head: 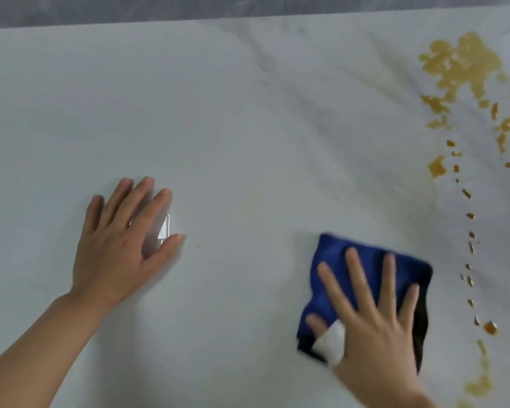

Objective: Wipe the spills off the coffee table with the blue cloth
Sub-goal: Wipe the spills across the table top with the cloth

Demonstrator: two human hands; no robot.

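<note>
A folded blue cloth (351, 254) lies flat on the white marble coffee table (233, 113) at the lower right. My right hand (374, 319) presses down on it with fingers spread; a white label shows at the thumb. Brown-yellow spills (460, 63) spread over the far right of the table. A trail of small brown drops (470, 248) runs down the right side, just right of the cloth, ending in a smear (477, 387). My left hand (121, 242) rests flat on the table at the left, fingers apart, holding nothing.
The table's far edge (189, 22) runs along the top, with grey floor beyond. A bright reflection (164, 228) shines on the table beside my left hand's fingers. Grey veins cross the marble's middle.
</note>
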